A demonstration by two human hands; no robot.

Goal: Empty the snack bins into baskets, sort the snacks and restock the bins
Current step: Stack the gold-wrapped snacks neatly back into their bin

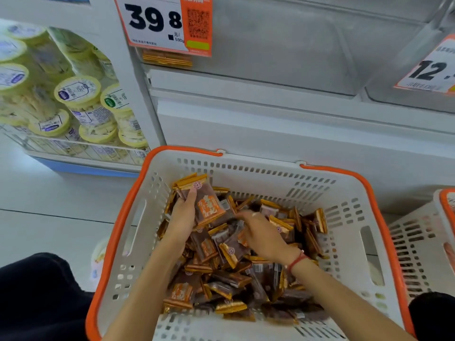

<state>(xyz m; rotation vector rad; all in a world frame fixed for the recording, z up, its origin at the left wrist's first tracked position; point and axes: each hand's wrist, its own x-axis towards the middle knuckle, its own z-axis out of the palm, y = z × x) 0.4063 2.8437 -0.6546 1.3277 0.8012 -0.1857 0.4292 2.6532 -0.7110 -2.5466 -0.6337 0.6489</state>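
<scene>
Right hand is motion-blurred, its grip unclear; second basket is cut off at the right edge.

Pale tiled floor under a shop shelf

A white basket with an orange rim stands on it, a second basket just beside its right edge, and a blue-based display stand at far left.

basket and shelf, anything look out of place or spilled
One thing: a few orange-edged packets sit wedged under the 39.8 price tag at the clear bin, apart from the packet heap in the basket. Nothing looks spilled on the floor.
</scene>
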